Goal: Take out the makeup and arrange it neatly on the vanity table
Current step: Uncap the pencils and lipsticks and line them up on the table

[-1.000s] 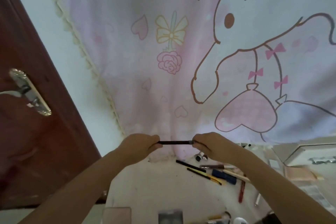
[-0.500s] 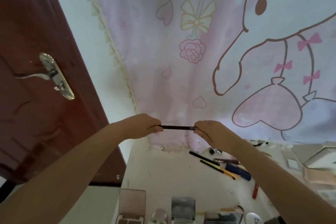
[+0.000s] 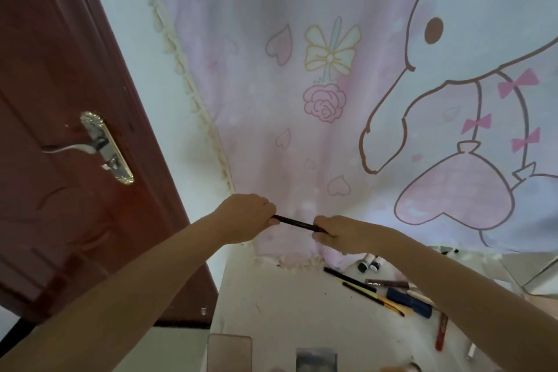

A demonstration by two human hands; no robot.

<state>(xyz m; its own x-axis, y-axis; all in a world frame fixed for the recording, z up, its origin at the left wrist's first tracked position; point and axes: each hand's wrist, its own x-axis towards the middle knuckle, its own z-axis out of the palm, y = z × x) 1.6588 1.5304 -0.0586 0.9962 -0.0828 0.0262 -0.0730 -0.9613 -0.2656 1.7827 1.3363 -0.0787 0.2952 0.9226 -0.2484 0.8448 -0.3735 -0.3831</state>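
A thin dark makeup pencil [image 3: 294,223] is held in the air above the back of the white vanity table [image 3: 280,305]. My left hand [image 3: 246,217] grips its left end and my right hand [image 3: 341,235] grips its right end, so the pencil slopes down to the right. Below my right arm, several pencils and pens [image 3: 377,296] lie in a loose group on the table, with a blue tube [image 3: 409,302] and a red stick [image 3: 441,331] among them. Two small dark-capped bottles [image 3: 370,264] lie near the curtain hem.
A pink cartoon curtain [image 3: 332,84] hangs behind the table. A dark red door [image 3: 60,160] with a metal handle [image 3: 102,146] stands at the left. A pink compact [image 3: 229,352] and a grey compact [image 3: 315,359] sit at the table's near edge. Boxes [image 3: 531,275] lie at the right.
The view has shifted, showing more of the door. Both hands keep hold of the pencil, which has tilted from level to sloping down on the right.
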